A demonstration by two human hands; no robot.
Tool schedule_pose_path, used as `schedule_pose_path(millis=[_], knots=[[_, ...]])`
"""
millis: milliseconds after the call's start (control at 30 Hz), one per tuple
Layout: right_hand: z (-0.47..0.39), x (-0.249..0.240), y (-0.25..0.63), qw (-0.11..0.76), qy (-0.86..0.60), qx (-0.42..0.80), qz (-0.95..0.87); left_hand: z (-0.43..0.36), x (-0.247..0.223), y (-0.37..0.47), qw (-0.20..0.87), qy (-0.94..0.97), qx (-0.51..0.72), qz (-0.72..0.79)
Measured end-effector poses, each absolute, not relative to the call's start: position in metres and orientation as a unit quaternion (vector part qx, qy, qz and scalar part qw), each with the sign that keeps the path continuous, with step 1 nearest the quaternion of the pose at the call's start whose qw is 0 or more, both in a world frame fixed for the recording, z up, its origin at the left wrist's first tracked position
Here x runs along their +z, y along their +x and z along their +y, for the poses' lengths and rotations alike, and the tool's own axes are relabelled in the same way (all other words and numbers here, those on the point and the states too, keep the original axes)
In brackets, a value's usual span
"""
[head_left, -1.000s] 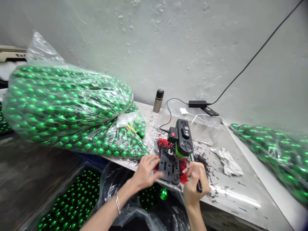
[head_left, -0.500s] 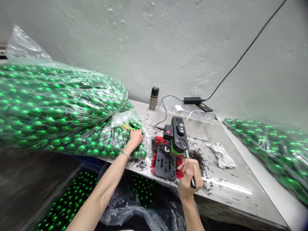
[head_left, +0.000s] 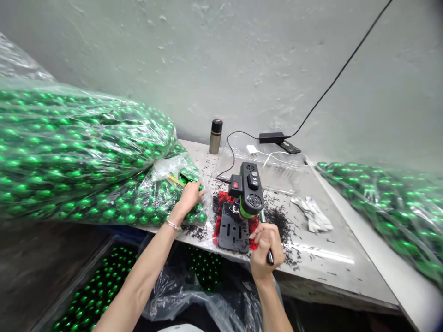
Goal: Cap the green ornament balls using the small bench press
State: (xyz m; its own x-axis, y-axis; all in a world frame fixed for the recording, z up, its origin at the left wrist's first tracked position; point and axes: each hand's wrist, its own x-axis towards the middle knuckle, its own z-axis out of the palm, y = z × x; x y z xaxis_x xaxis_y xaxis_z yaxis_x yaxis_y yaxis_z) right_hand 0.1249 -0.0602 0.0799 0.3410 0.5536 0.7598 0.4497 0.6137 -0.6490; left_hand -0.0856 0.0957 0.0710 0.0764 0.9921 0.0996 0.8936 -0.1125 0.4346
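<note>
My left hand [head_left: 190, 195] is at the torn opening of a clear plastic bag of shiny green balls [head_left: 148, 207]. Its fingers are bent together, with green showing at the tips; what they grip is hidden. A yellow strip [head_left: 176, 180] lies on the bag just beyond the knuckles. My right hand [head_left: 267, 246] is wrapped around the black-handled lever [head_left: 270, 258] of a small black and green bench machine [head_left: 252, 191]. Below the machine's head, its slotted black base plate [head_left: 233, 235] rests on a red mat [head_left: 216, 228].
A larger bag of green balls [head_left: 86, 147] fills the left. Another ball-filled bag [head_left: 384, 207] lies right. Behind the machine are a bottle [head_left: 215, 137], a power adapter [head_left: 272, 138] and a clear tray [head_left: 284, 177]. White gloves [head_left: 314, 214] lie among black scraps [head_left: 277, 221].
The whole scene has shifted slightly left and up in the picture. My left hand has moved a little right relative to the bag opening. My right hand stays on the lever.
</note>
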Motion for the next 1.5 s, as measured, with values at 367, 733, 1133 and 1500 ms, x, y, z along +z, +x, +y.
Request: schedule_pose_path(millis=[367, 733, 1133, 1500], knots=[[-0.061, 0.079, 0.126, 0.675, -0.449, 0.021, -0.585, 0.008, 0.041, -0.033, 0.695, 0.234, 0.536, 0.418], [-0.061, 0.099, 0.13, 0.654, -0.456, 0.021, -0.603, -0.007, 0.011, -0.004, 0.533, 0.511, 0.464, 0.489], [-0.061, 0.097, 0.129, 0.662, -0.438, 0.007, -0.608, -0.016, -0.002, 0.005, 0.196, 0.745, 0.428, 0.474], [-0.064, 0.083, 0.129, 0.655, -0.451, -0.003, -0.606, -0.017, 0.001, 0.004, 0.278, 0.717, 0.404, 0.496]])
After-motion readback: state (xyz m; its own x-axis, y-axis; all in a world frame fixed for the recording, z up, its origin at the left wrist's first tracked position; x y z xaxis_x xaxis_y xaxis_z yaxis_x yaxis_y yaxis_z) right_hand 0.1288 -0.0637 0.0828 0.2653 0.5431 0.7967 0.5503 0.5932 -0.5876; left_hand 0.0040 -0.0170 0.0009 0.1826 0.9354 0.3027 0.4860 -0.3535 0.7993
